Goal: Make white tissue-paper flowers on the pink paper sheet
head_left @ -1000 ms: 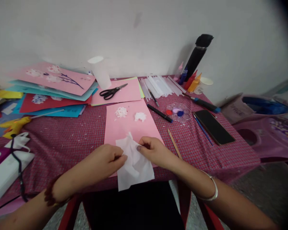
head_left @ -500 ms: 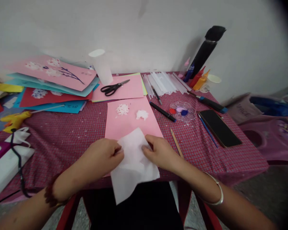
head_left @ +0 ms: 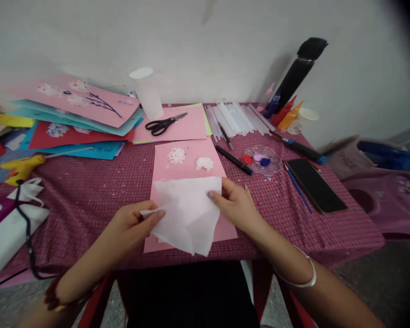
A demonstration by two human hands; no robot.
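A thin white tissue [head_left: 187, 212] is spread between my two hands, above a pink sheet of paper [head_left: 160, 155]. My left hand [head_left: 136, 221] pinches its left corner between thumb and fingers. At the upper right edge, my right hand [head_left: 235, 200] grips it, with the thumb on top. The pink sheet carries a speckled white tissue puff [head_left: 176, 155] and a plain white puff [head_left: 204, 163] near its far end. The tissue hides the middle of the sheet. A wooden stick, mostly covered by my right hand, lies beside the sheet.
Black scissors [head_left: 164, 125] lie on pink paper at the back. To the right are a marker [head_left: 234, 159], a paint palette [head_left: 262, 159], a blue brush [head_left: 299, 189] and a phone [head_left: 316, 185]. A yellow glue gun [head_left: 22, 169] and stacked painted cards [head_left: 99, 93] occupy the left.
The tissue, hanging down over the table edge before, is now stretched wider and flatter over the pink sheet. My left hand has shifted left and turned, and my right hand slightly up and right.
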